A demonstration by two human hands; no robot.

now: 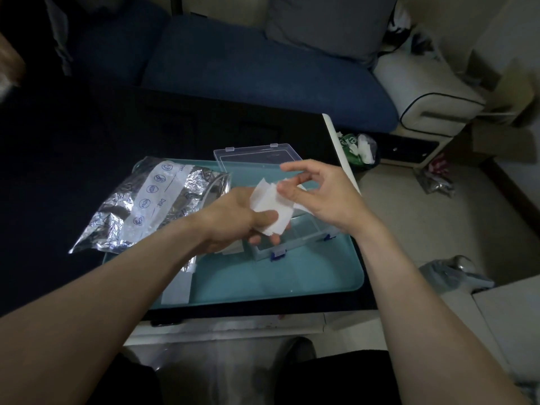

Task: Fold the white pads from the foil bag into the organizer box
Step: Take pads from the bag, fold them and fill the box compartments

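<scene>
Over teal tray, seemingly pinched pad

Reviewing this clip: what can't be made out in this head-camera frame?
- Organizer box contents: head view, both hands and the white pad cover the compartments.
- Foil bag mouth and contents: the left hand hides the opening.
- Bag label print: too small to read.
- Right hand grip on the pad: fingertips overlap it, contact unclear.
</scene>
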